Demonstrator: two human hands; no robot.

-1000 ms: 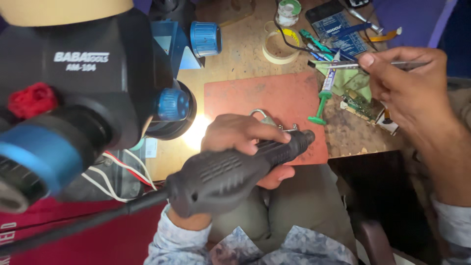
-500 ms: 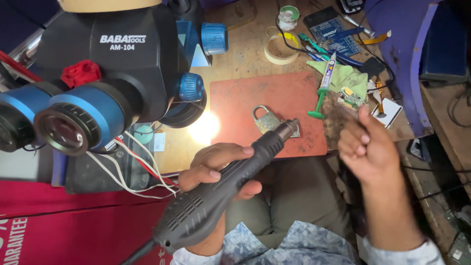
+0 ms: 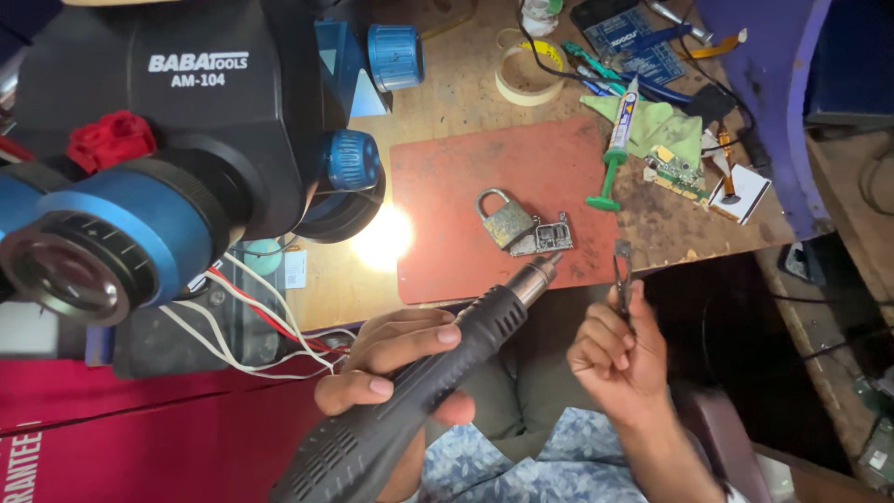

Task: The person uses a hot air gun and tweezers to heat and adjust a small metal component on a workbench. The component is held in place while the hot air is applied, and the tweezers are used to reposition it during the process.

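— Rust-red mat [image 3: 507, 186] as the landmark: lies on the wooden bench [image 3: 447, 102], with a small grey padlock [image 3: 503, 216] and a metal part [image 3: 545, 235] touching it, both near the mat's lower middle.

— And the left hand [image 3: 396, 359]?

— Wrapped tight round the dark hot-air tool [image 3: 410, 401], fingers closed over the grip. Nozzle tip reaches just over the mat's near edge, close beside the metal part but apart from it.

— Right hand [image 3: 619, 349]?

— Pinching tweezers [image 3: 622, 275] between thumb and fingertips, held upright just off the mat's lower right corner. Nothing seen between the tips.

— Risks from here?

— Likely scorching: nozzle close to the mat, and heat could mark it or reach the right hand's fingers nearby. Could also nudge the loose metal part off the mat's edge. White and red wires [image 3: 251, 317] left of the mat hang near the tool's body; could snag.

— Changed since half a second ago?

— Right hand then closer over the mat's right side; now lower, below the corner, tweezers plainly raised. Tool angle much the same, nozzle a touch lower. Green-plunger syringe [image 3: 617, 140] on the mat's right edge unmoved.
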